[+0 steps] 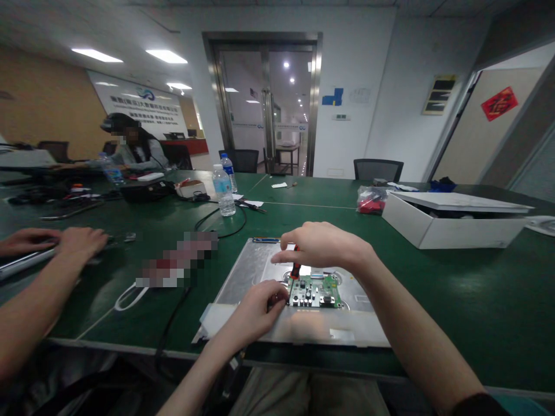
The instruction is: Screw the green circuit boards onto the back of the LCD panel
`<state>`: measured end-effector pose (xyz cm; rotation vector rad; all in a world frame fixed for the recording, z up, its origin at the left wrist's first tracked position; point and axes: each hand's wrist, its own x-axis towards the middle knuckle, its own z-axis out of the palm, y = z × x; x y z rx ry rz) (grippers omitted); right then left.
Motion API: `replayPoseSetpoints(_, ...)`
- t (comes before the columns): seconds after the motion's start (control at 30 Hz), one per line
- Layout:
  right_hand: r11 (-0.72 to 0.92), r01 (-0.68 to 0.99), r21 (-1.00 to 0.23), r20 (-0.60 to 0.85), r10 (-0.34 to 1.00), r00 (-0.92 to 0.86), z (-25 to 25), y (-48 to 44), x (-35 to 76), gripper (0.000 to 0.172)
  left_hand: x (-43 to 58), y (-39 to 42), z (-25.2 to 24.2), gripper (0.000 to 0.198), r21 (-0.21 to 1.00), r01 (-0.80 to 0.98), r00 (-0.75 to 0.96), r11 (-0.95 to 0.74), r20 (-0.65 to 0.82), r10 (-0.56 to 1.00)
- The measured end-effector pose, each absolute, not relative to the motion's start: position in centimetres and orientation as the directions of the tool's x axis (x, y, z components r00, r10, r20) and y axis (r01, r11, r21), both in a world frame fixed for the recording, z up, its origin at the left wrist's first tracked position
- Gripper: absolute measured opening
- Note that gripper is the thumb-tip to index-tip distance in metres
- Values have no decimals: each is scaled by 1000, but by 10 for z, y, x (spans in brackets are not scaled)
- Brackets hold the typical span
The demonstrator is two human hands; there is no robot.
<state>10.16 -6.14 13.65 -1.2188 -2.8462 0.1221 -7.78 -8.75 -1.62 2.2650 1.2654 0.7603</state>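
Note:
A green circuit board [323,284] lies on the bare metal back of a flat display panel [243,271], which rests on the table in front of me. My right hand [318,247] comes over from the right, fingers closed around the top of a screwdriver [295,270] with a red and black handle. The screwdriver stands nearly upright, its shaft pointing down at the board's left edge. Beside the shaft's lower end, my left hand [262,306] has thumb and fingers pinched together. What they hold, if anything, is hidden.
A white box [451,222] and a bagged red item [371,200] stand at right. Water bottles [224,190] and a black cable [173,323] are left of the panel. Another person's hands [80,242] work at far left; someone else sits behind.

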Motion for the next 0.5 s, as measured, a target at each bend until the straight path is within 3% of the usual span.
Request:
replayPoseSetpoints(0.13,701,710,-63,59,713,-699,136,-62,102,29,-77,-88,-15,12,595,640,437,-487,240,867)
replayPoseSetpoints(0.33,768,630,-119,50,638,-768,134,-60,104,41,-77,-88,-14,13,603,645,431,-469,220,875)
replayPoseSetpoints(0.5,706,704,-75,72,708,-703,135,-61,100,49,-77,-90,-13,14,609,653,406,-450,219,887)
